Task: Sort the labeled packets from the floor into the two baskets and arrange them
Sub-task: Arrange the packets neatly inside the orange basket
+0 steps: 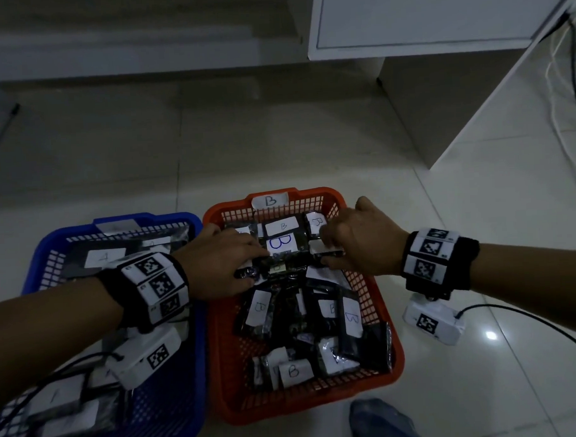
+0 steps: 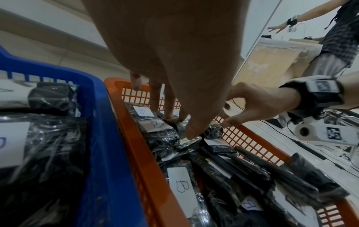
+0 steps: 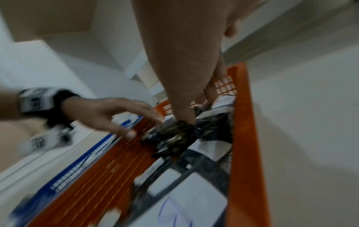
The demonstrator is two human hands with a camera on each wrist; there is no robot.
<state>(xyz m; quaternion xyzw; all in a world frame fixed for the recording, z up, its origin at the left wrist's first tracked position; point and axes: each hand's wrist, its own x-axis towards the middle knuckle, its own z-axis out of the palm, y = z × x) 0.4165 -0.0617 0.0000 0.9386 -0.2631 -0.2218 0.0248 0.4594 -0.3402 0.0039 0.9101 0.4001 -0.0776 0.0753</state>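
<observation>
An orange basket with a "B" tag holds many black packets with white "B" labels; one bold blue "B" label lies between my hands. To its left the blue basket holds black packets with "A" labels. Both hands are over the far half of the orange basket. My left hand rests straight fingers on the packets there. My right hand curls its fingers over a small black packet, the thumb pressing on it. What lies under the palms is hidden.
White furniture stands at the back right, with cables trailing down the right side. A knee in blue jeans sits just in front of the orange basket. Another person stands far off in the left wrist view.
</observation>
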